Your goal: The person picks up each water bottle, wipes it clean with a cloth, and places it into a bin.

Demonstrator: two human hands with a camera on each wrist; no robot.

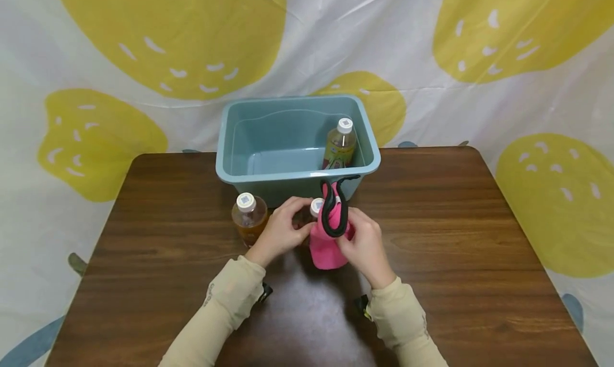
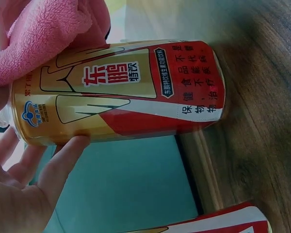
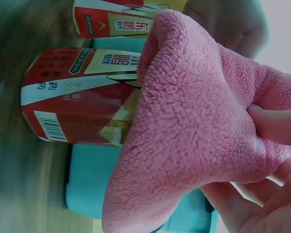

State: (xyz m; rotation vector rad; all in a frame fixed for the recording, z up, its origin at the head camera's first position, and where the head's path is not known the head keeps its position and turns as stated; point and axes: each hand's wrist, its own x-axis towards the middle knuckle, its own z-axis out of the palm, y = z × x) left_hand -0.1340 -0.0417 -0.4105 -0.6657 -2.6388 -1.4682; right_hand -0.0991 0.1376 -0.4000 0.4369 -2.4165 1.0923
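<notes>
A drink bottle with a red and gold label (image 2: 131, 92) stands on the table. Its white cap (image 1: 316, 206) shows beside the cloth in the head view. Around the bottle's upper part, my left hand (image 1: 284, 226) holds it between thumb and fingers. A pink fluffy cloth (image 1: 328, 252) with black edging drapes against the bottle's right side and covers part of its label. My right hand (image 1: 365, 243) pinches the cloth, thumb on one side and fingers on the other. In the right wrist view the cloth hides the bottle's upper part.
A second drink bottle (image 1: 250, 223) with a white cap stands just left of my left hand. Behind the hands, a blue-green plastic bin (image 1: 268, 171) holds another bottle (image 1: 339, 149) at its right end. A lemon-print sheet (image 1: 192, 42) hangs behind the wooden table (image 1: 460, 234).
</notes>
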